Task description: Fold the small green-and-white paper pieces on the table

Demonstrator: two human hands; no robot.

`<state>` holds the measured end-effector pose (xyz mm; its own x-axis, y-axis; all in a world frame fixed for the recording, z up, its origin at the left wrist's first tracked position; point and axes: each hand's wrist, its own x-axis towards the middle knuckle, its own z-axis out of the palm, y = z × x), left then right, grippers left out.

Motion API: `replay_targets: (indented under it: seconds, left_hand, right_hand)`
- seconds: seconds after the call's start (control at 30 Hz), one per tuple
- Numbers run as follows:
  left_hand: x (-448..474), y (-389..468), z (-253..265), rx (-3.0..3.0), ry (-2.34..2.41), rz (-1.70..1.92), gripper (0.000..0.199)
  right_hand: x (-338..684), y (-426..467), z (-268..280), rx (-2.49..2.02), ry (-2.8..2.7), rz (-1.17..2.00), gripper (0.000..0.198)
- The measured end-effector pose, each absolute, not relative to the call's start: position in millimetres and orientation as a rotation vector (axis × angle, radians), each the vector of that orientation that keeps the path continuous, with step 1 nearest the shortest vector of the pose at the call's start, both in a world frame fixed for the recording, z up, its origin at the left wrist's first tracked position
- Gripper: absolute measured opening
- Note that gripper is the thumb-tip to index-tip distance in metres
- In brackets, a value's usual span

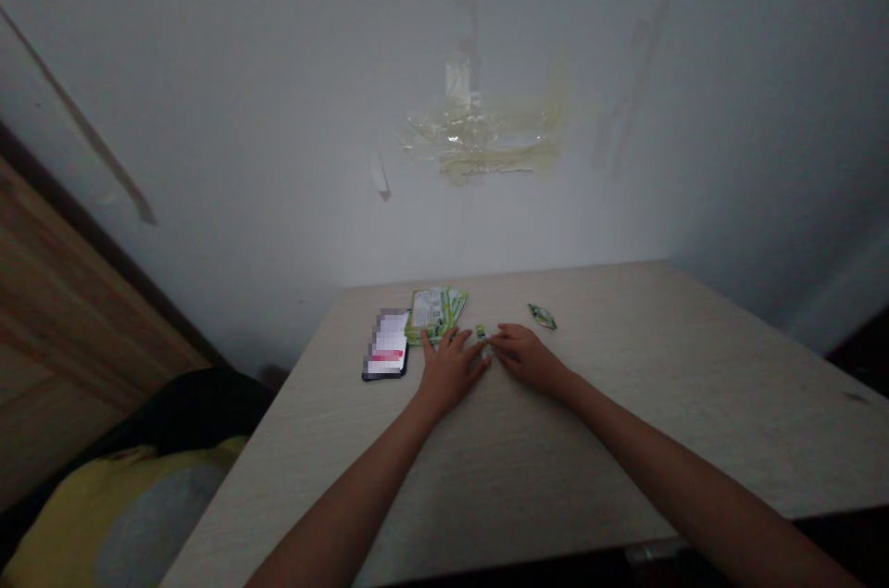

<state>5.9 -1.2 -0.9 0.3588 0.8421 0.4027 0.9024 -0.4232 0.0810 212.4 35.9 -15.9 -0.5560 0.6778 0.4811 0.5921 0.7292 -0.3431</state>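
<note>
A small, narrow green-and-white piece of packaging (480, 331) lies on the table between my hands, its lower part covered by fingers. My left hand (448, 368) rests with fingers spread, the thumb side by that piece and the other fingertips at the near edge of a stack of green-and-white printed packets (431, 310). From the right, my right hand (532, 358) reaches in with its fingers pressed together on the same small piece. Farther back and right is a folded green packet (542, 317), apart from both hands.
A phone (386, 345) with a lit, blurred screen lies left of the stack. The pale wood-grain table (625, 403) meets a white wall (278, 106) with peeling clear tape (479, 130). Lower left are a yellow and grey soft item (125, 514) and a wooden panel (62, 319).
</note>
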Motion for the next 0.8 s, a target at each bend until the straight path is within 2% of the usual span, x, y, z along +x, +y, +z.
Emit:
replay_targets:
  seconds: [0.4,0.57,0.8]
  left_hand:
    - [1.9,2.8,-4.4,-2.459,-1.646,-0.648,0.035]
    - [2.0,1.0,-0.9,-2.487,-1.651,-0.664,0.029]
    - [4.0,-0.3,-0.8,-2.469,-1.621,-0.631,0.031]
  right_hand:
    - [208.9,29.4,-12.1,-1.042,-2.428,0.075,0.035]
    - [208.7,30.1,-12.3,-1.044,-2.421,0.086,0.034]
    - [209.4,27.5,-8.6,-1.027,-2.407,0.113,0.039]
